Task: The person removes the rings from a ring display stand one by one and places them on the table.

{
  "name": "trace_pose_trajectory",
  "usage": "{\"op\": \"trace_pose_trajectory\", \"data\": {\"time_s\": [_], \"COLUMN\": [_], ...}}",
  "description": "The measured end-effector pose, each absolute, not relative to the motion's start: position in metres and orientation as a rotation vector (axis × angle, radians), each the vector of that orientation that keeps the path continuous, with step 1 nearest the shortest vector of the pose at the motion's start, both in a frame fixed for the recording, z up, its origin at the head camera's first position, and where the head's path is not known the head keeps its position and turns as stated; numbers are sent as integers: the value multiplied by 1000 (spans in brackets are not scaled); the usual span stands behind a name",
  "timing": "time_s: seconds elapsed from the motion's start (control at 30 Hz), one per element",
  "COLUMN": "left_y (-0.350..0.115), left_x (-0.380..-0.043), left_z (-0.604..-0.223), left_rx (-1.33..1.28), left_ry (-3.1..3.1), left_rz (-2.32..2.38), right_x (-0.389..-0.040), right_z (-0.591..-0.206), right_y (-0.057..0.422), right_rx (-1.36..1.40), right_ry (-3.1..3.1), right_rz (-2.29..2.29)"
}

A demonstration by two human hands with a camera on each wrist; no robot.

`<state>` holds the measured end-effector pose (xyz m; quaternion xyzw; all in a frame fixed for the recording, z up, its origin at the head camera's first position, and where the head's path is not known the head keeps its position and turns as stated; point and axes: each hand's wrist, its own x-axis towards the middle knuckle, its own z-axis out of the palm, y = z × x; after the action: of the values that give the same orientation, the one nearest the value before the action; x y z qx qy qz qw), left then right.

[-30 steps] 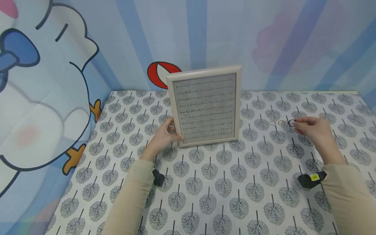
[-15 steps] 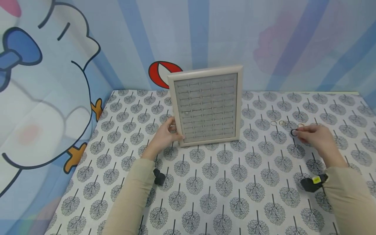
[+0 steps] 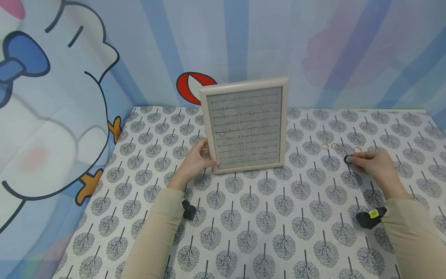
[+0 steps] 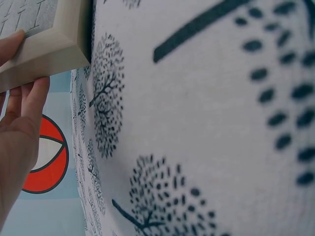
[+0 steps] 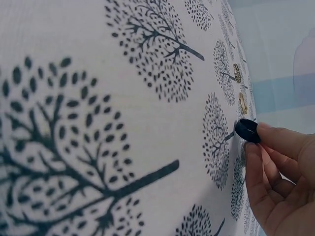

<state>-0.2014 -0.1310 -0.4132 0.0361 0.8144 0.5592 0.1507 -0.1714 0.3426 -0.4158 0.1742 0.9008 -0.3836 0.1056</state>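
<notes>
My left hand point(image 3: 196, 161) grips the lower left edge of a cream-framed display board point(image 3: 245, 128), thumb on the front and fingers behind. Its grey panel carries rows of short slits, and the board leans back, standing on the table. In the left wrist view the fingers point(image 4: 34, 96) touch the frame's corner point(image 4: 69, 46). On the right, my right hand point(image 3: 374, 164) pinches a black ring point(image 3: 347, 159) between thumb and fingertips, close to the cloth. The right wrist view shows the same black ring point(image 5: 247, 131) as a wide dark band.
Beyond the right hand lie a thin ring point(image 3: 325, 146), a gold ring point(image 3: 335, 146) and another gold-toned ring point(image 3: 357, 149). A cloth with tree prints point(image 3: 265, 209) covers the table. Behind stands a blue striped backdrop point(image 3: 265, 42) with cartoon figures.
My right hand has drawn the black ring slightly toward me, away from the other rings, uncovering a gold-toned one. The left hand and board have stayed in place; the view shifted slightly.
</notes>
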Motion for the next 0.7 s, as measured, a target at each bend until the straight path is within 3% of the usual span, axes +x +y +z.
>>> {"op": "trace_pose_trajectory", "data": {"time_s": [0.7], "left_y": [-131], "left_x": [-202], "left_z": [-413], "left_rx": [105], "left_ry": [2334], "left_rz": [1608], "right_x": [-168], "right_z": [-417], "right_y": [347], "right_rx": [574], "right_ry": [2620], "right_rz": [-1144]}}
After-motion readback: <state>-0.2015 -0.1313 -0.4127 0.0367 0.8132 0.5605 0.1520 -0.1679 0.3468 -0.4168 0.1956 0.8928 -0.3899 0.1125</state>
